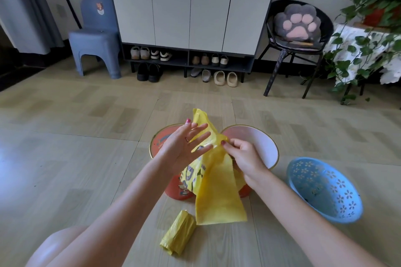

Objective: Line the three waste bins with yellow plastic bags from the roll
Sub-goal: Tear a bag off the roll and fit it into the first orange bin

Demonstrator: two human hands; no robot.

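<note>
Wood-look floor (65, 127) | yellow bag (219, 193) hangs lengthwise over red bin (173, 190), mouth uppermost | right hand (243, 156) pinches its top edge | left hand (184, 147) flat against it, fingers spread | roll (179, 233) lies nearer the person

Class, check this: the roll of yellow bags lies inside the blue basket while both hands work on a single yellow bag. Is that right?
Not quite. The head view shows the roll of yellow bags on the floor, outside the blue basket. The left hand and right hand do handle one yellow bag.
</note>
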